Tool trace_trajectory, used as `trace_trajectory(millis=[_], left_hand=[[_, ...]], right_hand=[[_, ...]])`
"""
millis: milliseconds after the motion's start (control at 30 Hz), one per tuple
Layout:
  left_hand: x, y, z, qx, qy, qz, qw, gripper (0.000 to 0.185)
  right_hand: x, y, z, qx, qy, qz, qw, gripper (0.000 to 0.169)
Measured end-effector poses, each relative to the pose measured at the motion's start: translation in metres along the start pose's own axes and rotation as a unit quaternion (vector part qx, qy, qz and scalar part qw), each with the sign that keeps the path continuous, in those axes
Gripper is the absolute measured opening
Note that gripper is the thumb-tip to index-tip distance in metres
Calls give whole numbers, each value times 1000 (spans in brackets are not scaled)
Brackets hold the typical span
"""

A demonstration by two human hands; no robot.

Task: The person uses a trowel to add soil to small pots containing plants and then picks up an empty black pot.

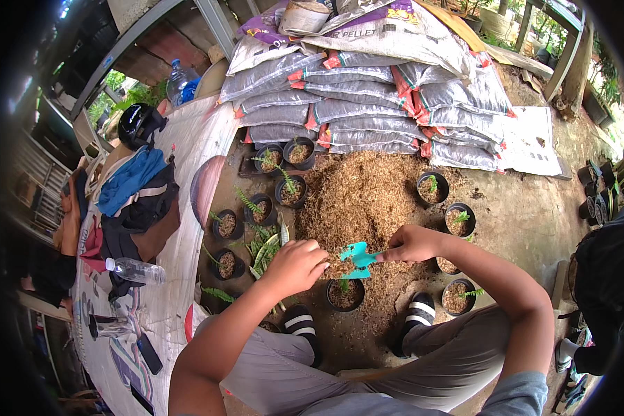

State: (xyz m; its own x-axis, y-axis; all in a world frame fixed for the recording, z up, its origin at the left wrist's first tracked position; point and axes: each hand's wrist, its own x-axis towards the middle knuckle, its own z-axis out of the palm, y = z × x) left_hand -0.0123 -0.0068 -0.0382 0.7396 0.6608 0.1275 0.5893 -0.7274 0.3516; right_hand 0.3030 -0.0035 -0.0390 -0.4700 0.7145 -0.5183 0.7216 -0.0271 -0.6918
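My right hand [413, 243] grips the handle of a small turquoise hand trowel [361, 259]. Brown fibrous potting mix [339, 268] lies on and around the blade's front end. Close to that end, my left hand [297, 264] has its fingers curled at the mix; whether they pinch any cannot be made out. Just below the blade stands a black plastic pot [345, 295] of mix with a small green seedling, partly covered by the trowel. Beyond both hands rises a large heap of the same fibrous mix [364, 192].
Potted ferns [260, 209] line the left, and more pots [459, 219] stand on the right. Cut snake-plant leaves [268, 252] lie by my left hand. Stacked sacks [364, 104] rise behind the heap. A cloth-covered table [187, 140] holds a bottle [135, 271] and phone [149, 354]. People sit at both sides.
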Motion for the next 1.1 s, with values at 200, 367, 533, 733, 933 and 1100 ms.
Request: trace_trajectory(millis=[200,367,533,733,933,1100], left_hand=[[-1,1,1,8,-12,0,1000,15],[-2,-2,1,4,-18,4,1000,14],[-3,-3,0,2,-9,9,1000,13],[-3,-7,-11,10,-9,-16,1000,12],[-7,-32,-13,36,-3,-50,998,8],[-2,-92,-83,303,336,-250,856,21]], right_hand=[[-4,-11,0,2,-17,16,1000,63],[-4,-12,3,13,-26,18,999,63],[1,-4,4,-6,-22,11,1000,64],[-1,-7,-3,-19,-21,32,999,65],[4,11,-2,-41,-6,23,999,66],[4,15,2,-36,-2,32,999,66]])
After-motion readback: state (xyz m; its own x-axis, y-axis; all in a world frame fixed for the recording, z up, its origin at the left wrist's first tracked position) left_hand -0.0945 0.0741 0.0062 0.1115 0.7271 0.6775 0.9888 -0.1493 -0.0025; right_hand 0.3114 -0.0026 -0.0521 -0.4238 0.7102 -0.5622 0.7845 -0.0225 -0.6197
